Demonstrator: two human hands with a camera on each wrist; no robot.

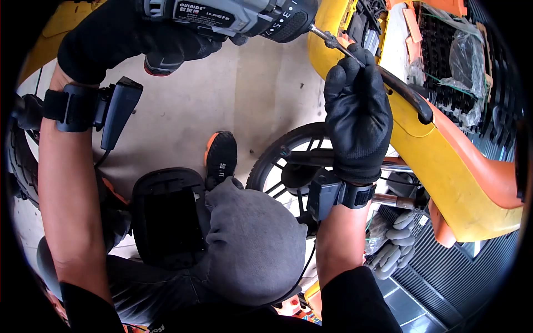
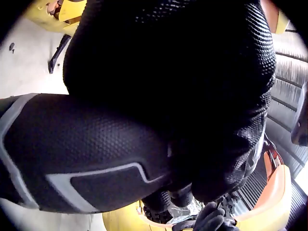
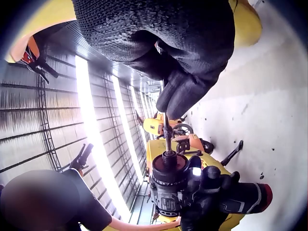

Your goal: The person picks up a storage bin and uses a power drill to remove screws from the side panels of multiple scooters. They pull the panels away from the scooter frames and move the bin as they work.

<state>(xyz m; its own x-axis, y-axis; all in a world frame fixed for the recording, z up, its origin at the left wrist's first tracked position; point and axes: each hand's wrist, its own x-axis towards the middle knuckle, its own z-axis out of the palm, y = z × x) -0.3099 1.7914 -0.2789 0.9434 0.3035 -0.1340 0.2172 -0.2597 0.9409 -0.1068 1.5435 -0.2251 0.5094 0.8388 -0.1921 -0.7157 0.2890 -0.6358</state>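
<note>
My left hand (image 1: 119, 39), in a black glove, grips the handle of a grey and black cordless drill (image 1: 239, 16) at the top of the head view. Its long bit (image 1: 327, 40) points right, towards my gloved right hand (image 1: 358, 116). The right fingers are curled around the bit's tip and pinch it; anything at the very tip is hidden by them. In the right wrist view the bit runs up from the drill's chuck (image 3: 168, 161) into the right fingers (image 3: 175, 94). Beside the right hand lies the yellow body panel (image 1: 438, 183) of a two-wheeler, with a dark bar along it.
A spoked wheel (image 1: 288, 161) stands below the right hand. Orange trim (image 1: 472, 139) edges the yellow panel. Behind it are black slatted parts with clear plastic wrap (image 1: 466, 55). My shoe (image 1: 222, 158) rests on the pale floor, and another tyre (image 1: 22, 150) is at far left.
</note>
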